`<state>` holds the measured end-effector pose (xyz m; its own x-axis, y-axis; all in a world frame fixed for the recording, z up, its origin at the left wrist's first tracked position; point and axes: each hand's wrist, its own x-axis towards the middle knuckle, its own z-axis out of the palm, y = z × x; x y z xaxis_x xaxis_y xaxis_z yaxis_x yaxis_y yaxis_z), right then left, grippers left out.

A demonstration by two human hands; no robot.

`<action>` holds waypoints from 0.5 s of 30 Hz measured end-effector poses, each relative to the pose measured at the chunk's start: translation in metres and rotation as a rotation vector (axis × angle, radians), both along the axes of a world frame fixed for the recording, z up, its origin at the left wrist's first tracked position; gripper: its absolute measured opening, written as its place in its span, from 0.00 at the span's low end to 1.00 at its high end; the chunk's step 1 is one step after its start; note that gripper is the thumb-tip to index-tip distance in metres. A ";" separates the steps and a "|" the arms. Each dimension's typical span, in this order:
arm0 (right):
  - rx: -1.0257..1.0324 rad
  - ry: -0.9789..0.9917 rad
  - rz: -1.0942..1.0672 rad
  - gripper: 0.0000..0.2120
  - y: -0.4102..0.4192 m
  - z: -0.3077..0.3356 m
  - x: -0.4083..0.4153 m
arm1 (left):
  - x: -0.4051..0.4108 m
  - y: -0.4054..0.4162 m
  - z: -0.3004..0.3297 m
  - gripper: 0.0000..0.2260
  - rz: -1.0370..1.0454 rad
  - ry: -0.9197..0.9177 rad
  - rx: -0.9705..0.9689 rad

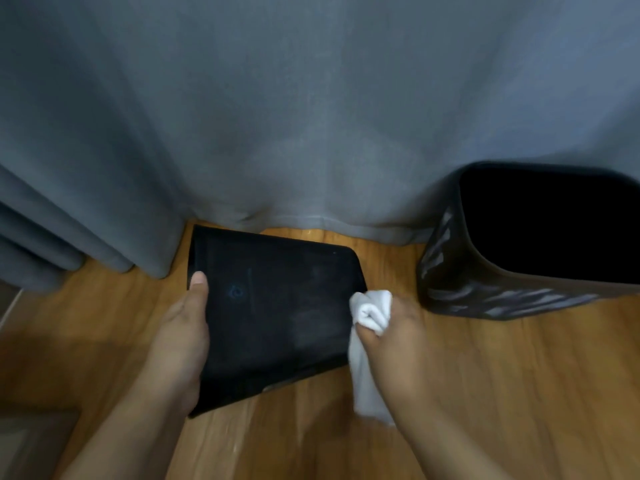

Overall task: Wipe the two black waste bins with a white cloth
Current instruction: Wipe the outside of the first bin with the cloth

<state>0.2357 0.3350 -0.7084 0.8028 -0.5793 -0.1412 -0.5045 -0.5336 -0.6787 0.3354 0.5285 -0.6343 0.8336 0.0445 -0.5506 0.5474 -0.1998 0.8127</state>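
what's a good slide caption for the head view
Left hand steadies a tipped black waste bin while right hand wipes it with a bunched white cloth.

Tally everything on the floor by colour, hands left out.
Black: 2, the tipped bin held by the left hand, and the upright bin
White: 1, the cloth gripped in the right hand
Grey: 1, the curtain
Total: 4

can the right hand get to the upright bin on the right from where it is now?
Probably yes. The right hand, gripping the white cloth at the edge of the tipped bin, sits beside the upright bin, with only bare wooden floor between. The left hand holds the tipped bin.
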 end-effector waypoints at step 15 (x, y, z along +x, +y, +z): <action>0.097 -0.152 0.142 0.15 0.065 0.024 0.015 | 0.005 -0.002 -0.008 0.21 0.053 0.066 -0.083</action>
<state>0.2511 0.3999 -0.6847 0.8915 -0.4488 -0.0619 -0.3172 -0.5206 -0.7927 0.3408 0.5267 -0.6422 0.7933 0.0389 -0.6076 0.6080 -0.1025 0.7873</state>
